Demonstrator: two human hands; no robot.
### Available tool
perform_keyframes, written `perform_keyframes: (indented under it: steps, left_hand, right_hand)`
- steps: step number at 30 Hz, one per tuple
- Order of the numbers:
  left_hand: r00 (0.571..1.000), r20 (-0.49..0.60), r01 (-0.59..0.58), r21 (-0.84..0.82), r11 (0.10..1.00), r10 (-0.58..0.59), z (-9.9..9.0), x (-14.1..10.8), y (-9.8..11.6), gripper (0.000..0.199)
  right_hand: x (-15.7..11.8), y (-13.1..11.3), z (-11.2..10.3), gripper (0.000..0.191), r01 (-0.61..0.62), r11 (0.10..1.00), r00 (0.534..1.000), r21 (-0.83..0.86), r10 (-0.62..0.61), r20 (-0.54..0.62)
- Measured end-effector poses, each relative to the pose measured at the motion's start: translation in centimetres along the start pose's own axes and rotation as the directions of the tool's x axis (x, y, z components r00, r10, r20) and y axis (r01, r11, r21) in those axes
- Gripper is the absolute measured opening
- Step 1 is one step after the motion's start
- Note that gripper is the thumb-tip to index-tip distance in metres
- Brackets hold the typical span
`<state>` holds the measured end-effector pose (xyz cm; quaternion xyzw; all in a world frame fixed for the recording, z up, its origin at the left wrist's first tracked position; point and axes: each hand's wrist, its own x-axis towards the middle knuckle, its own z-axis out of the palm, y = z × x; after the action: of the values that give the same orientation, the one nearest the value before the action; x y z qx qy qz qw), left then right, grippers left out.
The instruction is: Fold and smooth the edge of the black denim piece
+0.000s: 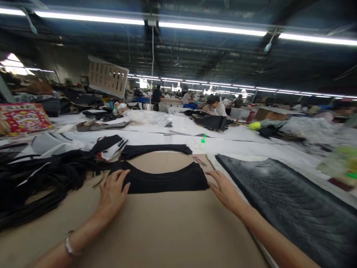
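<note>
A stack of black curved fabric pieces point(167, 182) lies on the brown board in front of me, its scooped edge facing away. My left hand point(114, 190) rests on the stack's left end, fingers spread and thumb apart. At the right end, my right hand point(224, 188) has its fingertips against the edge, with thumb and fingers apart. Both hands are open. Just beyond lies a second stack of black curved pieces point(156, 149). A small pair of red-handled snips or tweezers point(199, 160) lies to the right of it.
Loose black strips point(55, 178) are heaped at left on the brown board point(167, 230). To the right lies a large dark grey patterned sheet point(281, 193). A green-capped object point(203, 138) stands on the white table point(237, 143). Plastic bags point(309, 130) and co-workers point(213, 106) are farther back.
</note>
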<state>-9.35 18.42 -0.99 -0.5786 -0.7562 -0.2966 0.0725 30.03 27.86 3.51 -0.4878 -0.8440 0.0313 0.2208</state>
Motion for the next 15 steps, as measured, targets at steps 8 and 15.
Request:
perform_keyframes:
  steps: [8,15]
  left_hand:
    - [0.816,0.043,-0.56,-0.188,0.807,0.576,6.2,-4.9,6.6,0.035]
    - [0.584,0.085,-0.658,-0.532,0.532,0.807,5.6,-9.1,21.3,0.035]
  right_hand:
    - [-17.9,7.6,-8.9,0.023,-0.274,0.938,0.955,-0.211,0.291,0.053]
    - [-26.5,10.0,-13.5,0.03,-0.325,0.921,0.936,-0.214,0.346,0.069]
